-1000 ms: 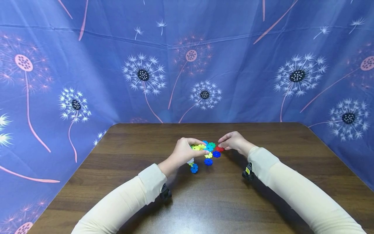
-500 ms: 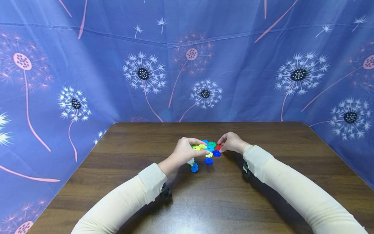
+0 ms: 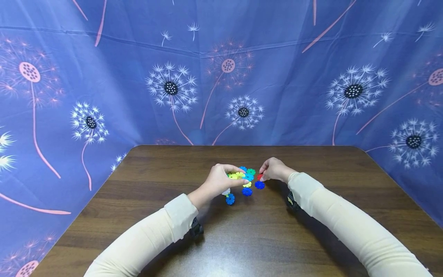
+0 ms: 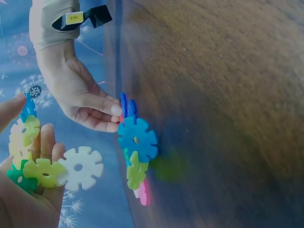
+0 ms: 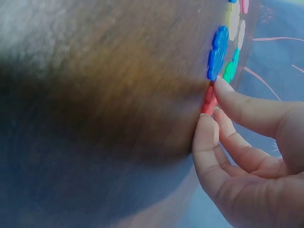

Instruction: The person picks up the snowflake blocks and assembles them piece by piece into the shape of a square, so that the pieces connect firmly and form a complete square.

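My left hand holds a joined cluster of notched plastic snowflake discs. In the head view, yellow discs and a light blue disc lie by its fingertips. A green disc is behind them. The left wrist view shows a whitish disc and a yellow-green one near the left fingers. My right hand pinches a red disc between thumb and fingers, which partly hide it. A dark blue disc sits close by the right thumb tip.
Brown wooden table lies beneath both hands. Blue discs from the cluster's near side hang low over it. A blue dandelion-print cloth stands behind the far edge. Black wrist cameras stick out under the sleeves.
My right hand has come in leftward and pinches the red disc. The dark blue disc near it has shifted slightly right and toward me. The left hand stays nearly still.
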{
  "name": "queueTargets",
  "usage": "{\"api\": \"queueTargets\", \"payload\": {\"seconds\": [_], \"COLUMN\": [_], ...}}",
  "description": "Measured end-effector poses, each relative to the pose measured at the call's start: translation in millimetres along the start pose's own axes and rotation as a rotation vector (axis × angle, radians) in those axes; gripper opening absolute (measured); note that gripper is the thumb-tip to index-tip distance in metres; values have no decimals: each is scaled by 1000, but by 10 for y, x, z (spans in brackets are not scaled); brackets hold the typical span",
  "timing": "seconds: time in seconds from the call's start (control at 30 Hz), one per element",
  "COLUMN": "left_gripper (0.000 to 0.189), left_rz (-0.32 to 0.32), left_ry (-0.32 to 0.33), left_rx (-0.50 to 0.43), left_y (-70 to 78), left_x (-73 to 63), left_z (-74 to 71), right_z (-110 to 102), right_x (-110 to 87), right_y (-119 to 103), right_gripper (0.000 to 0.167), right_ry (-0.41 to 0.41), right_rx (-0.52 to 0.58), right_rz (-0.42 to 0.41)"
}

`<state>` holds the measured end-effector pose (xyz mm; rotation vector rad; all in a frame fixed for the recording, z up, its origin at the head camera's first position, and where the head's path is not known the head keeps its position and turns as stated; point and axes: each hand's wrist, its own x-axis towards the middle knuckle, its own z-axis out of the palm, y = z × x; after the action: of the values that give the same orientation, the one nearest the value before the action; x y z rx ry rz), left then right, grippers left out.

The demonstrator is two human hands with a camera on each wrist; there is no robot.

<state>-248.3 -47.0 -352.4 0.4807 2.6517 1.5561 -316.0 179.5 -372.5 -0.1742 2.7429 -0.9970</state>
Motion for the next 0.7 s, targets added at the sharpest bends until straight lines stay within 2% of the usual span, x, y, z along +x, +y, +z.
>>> {"api": "queueTargets", "payload": {"seconds": [0.13,0.27,0.5,0.7], "left_gripper": [34,33,32,31], "left_rz": [-1,10,23,45], "left_ry": [-1,1,-17,-25], "left_rx": [-3,2,45,71], "left_y": [-1,1,4,-4], "left_x": [-2,-6,3,36], "left_z": [9,9,-4,-24], "right_z": [8,11,-34,-116], "right_x": [1,-6,-35,-114], "right_y": [11,35,85,57], "right_gripper": [20,15,15,20], "right_ry": [-11,-17,-71,-40], "right_rx": [-21,5,240,328], "right_rz": [-8,-9,-5,-60]}}
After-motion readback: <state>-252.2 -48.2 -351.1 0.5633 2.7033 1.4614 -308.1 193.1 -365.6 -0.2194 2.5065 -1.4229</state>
